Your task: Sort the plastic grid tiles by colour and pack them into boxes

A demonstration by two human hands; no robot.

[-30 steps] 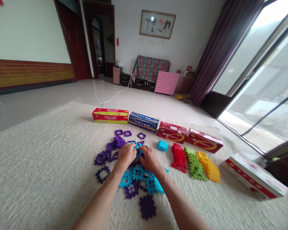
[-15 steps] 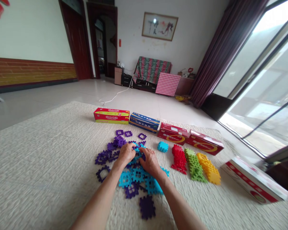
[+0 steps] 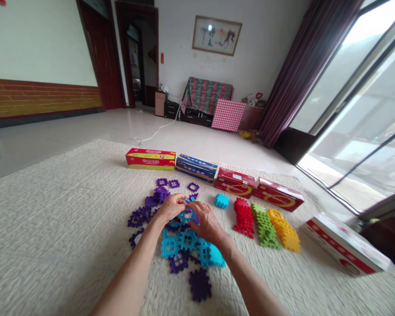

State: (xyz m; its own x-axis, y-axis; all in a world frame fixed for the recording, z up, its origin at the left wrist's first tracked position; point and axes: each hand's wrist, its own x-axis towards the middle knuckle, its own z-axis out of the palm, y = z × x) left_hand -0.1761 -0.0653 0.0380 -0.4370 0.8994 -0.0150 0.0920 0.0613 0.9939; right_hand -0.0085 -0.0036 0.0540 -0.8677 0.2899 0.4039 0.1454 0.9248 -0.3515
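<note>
My left hand (image 3: 173, 207) and my right hand (image 3: 204, 220) meet over a mixed heap of notched plastic building tiles. Their fingers close on a light-blue building tile (image 3: 188, 215) with a window-like cutout; its upper edge is partly hidden by the fingers. More light-blue tiles (image 3: 170, 244) lie below the hands, and a solid light-blue one (image 3: 217, 256) sits beside my right wrist. Purple tiles (image 3: 140, 216) spread to the left of my left hand. A solid dark purple tile (image 3: 200, 285) lies nearest to me, between my forearms.
On the beige mat stand a light-blue stack (image 3: 221, 201) and rows of red (image 3: 243, 218), green (image 3: 266, 226) and yellow tiles (image 3: 284, 229). Behind them are a red-yellow box (image 3: 150, 159), a blue box (image 3: 196, 168) and two dark-red boxes (image 3: 236, 182). A white-red box (image 3: 345, 244) stands at right.
Both hands have risen slightly from the heap, and their fingertips have drawn together over the light-blue tile. The whole view has shifted a little.
</note>
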